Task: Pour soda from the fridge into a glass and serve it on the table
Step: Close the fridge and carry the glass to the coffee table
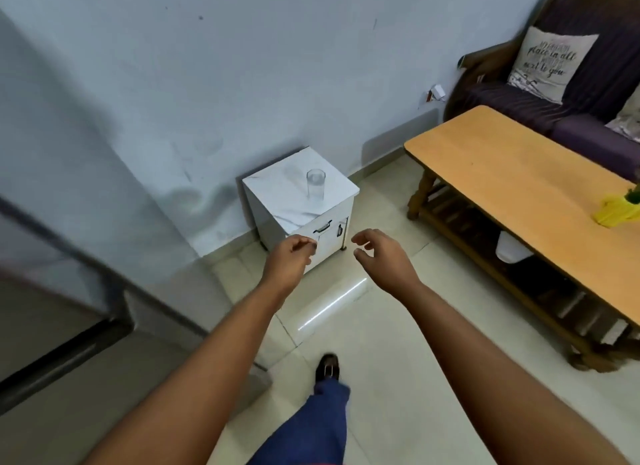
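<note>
A clear empty glass (316, 184) stands upright on a small white marble-look cabinet (277, 191) against the wall. The grey fridge (52, 291) fills the left side, its door shut. A long wooden table (512, 173) stretches along the right. Both arms reach forward over the floor. My left hand (290, 260) hangs in front of the cabinet's drawer, fingers loosely curled and holding nothing. My right hand (379, 255) is beside it, fingers spread, empty. No soda is in view.
A yellow pot with a green plant (618, 210) sits on the table's right end. A purple sofa (568, 94) with a printed cushion stands behind the table. A white container (512, 251) rests on the table's lower shelf. My foot (328, 366) steps on the tiled floor.
</note>
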